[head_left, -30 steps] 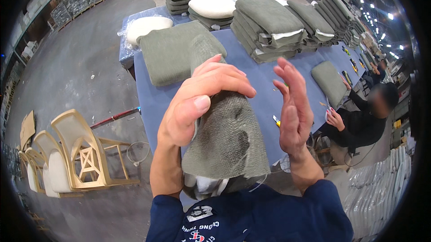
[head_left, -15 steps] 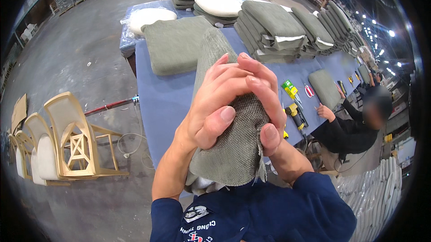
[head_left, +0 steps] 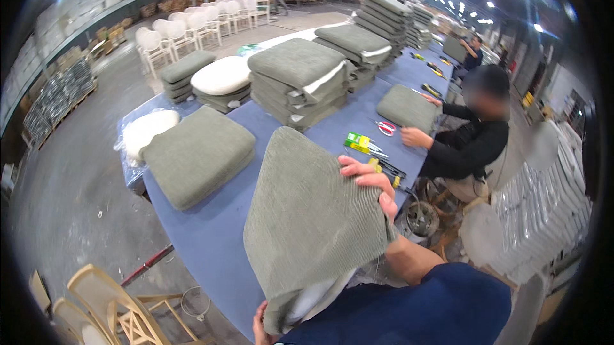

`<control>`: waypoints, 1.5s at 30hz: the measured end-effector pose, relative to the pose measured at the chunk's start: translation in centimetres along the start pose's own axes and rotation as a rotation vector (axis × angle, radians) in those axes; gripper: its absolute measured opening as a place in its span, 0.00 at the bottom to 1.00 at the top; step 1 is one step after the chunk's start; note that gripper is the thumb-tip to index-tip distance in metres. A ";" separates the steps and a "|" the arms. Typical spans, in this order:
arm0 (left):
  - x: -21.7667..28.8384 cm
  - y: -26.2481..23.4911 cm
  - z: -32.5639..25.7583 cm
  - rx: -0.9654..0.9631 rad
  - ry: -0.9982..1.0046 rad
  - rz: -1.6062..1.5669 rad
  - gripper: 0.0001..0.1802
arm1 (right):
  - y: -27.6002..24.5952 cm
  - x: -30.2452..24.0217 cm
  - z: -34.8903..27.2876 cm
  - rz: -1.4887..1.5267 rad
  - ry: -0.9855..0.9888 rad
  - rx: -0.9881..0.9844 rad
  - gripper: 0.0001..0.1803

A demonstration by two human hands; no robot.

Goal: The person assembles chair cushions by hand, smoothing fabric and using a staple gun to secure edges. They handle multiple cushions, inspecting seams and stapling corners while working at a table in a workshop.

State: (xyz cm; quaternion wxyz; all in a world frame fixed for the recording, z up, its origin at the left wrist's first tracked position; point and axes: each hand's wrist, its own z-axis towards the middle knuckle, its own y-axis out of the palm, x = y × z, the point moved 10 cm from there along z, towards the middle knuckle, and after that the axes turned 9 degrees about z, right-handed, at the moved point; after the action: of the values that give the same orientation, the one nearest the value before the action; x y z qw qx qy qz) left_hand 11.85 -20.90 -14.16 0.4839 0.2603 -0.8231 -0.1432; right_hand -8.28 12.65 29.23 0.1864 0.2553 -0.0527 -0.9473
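I hold the green cushion cover (head_left: pixel 307 217) upright above the bench (head_left: pixel 211 236), my right hand (head_left: pixel 374 188) clenched on its three o'clock edge, my left hand (head_left: pixel 261 326) pinching its six o'clock corner, keeping it taut.

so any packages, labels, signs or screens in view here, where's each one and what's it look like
Small box: on the blue table beyond the held cushion cover, flat, rectangular, green and yellow.
Clear plastic bag: at the table's far left edge, wrapped around a white cushion, crinkled.
No signs or screens can be made out.
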 end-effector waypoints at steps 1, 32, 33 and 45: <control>-0.6 1.8 1.3 -0.013 -0.037 -0.004 0.21 | -2.6 -0.6 -1.1 -0.025 -0.014 0.097 0.26; 35.7 46.7 -6.6 -0.548 1.462 0.707 0.41 | 4.0 10.7 -37.8 0.496 1.241 -0.332 0.44; 36.0 45.7 -6.4 -0.528 1.485 0.681 0.41 | 4.1 10.7 -37.5 0.495 1.240 -0.356 0.45; 37.6 44.3 -9.1 -0.563 1.594 0.584 0.43 | 3.4 9.6 -36.8 0.469 1.249 -0.400 0.46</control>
State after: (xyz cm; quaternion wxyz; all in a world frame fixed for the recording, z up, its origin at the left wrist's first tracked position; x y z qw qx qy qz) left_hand -7.96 -5.55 39.08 0.9753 -0.0659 -0.2103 0.0125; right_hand 3.72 5.70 -6.37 0.4251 0.6949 0.1863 -0.5492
